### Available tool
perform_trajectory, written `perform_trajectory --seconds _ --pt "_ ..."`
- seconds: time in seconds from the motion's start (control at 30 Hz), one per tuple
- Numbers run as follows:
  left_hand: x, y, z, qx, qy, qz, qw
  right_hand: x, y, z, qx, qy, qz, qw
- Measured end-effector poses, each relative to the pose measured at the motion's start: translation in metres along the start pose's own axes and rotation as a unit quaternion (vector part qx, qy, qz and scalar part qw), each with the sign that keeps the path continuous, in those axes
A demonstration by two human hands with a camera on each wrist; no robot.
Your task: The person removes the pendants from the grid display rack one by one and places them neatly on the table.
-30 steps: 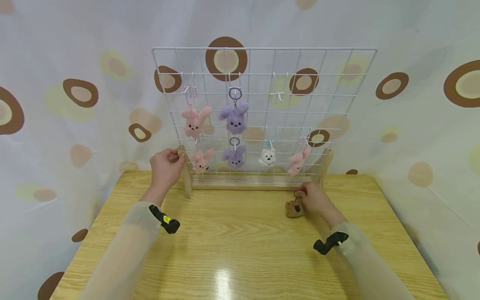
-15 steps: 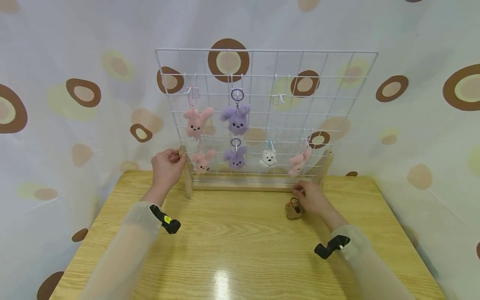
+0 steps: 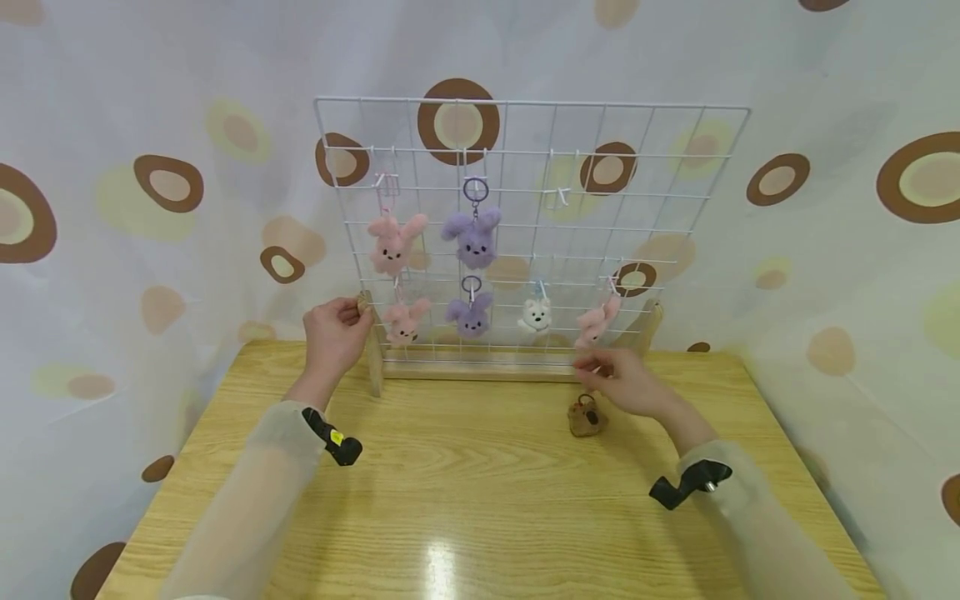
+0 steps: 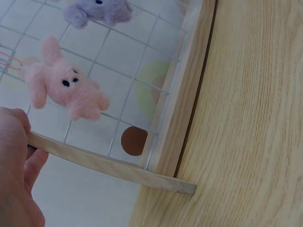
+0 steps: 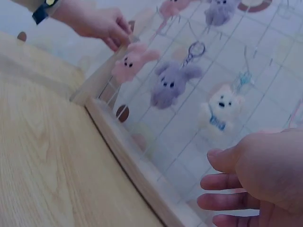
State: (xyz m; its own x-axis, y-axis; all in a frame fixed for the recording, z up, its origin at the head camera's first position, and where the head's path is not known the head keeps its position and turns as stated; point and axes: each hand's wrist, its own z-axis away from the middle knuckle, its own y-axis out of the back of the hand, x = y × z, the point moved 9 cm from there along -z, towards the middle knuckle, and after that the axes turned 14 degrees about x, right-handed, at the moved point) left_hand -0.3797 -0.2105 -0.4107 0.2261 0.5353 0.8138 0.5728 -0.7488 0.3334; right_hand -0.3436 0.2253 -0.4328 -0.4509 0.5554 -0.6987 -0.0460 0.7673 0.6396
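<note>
My left hand [image 3: 335, 333] pinches the top of the wooden side post [image 4: 109, 165] of a wire grid rack [image 3: 525, 102]. Above the table, in front of the rack's right end, my right hand [image 3: 626, 382] holds nothing, its fingers loosely bent and apart. Just below it a brown plush keychain [image 3: 586, 418] with a dark ring lies on the table. Pink plush rabbits [image 4: 66, 85], purple plush rabbits [image 3: 471, 315] and a white plush bear [image 5: 221, 108] hang from hooks on the grid. The right wrist view does not show the brown keychain.
A bare white hook [image 3: 557, 197] sticks out from the grid's upper right. The rack's lower wooden bar [image 3: 480, 368] runs along the back of the wood-grain table [image 3: 450, 483]. A spotted curtain [image 3: 847, 275] surrounds the back and sides.
My right hand has let go of the brown plush keychain's ring and lifted slightly up and left; the keychain now lies on the table. My left hand has stayed on the post.
</note>
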Motion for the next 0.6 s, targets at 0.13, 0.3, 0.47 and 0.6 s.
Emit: perform_trajectory --seconds 0.13,0.3,0.47,0.6 --pt "0.000 -0.001 0.001 -0.004 0.010 0.006 0.9999 -0.022 0.005 -0.006 -0.007 0.007 -0.022 1.000" --pt "-0.004 -0.001 0.001 -0.012 0.027 0.007 0.9995 -0.056 0.011 -0.017 -0.016 0.027 -0.034 0.999" --pt "-0.005 -0.002 0.001 -0.013 0.029 0.008 0.9995 -0.083 0.016 -0.031 -0.027 0.025 -0.051 0.998" --pt "-0.005 -0.002 0.001 -0.015 0.028 0.011 0.9994 -0.101 0.021 -0.045 -0.021 0.023 -0.047 0.998"
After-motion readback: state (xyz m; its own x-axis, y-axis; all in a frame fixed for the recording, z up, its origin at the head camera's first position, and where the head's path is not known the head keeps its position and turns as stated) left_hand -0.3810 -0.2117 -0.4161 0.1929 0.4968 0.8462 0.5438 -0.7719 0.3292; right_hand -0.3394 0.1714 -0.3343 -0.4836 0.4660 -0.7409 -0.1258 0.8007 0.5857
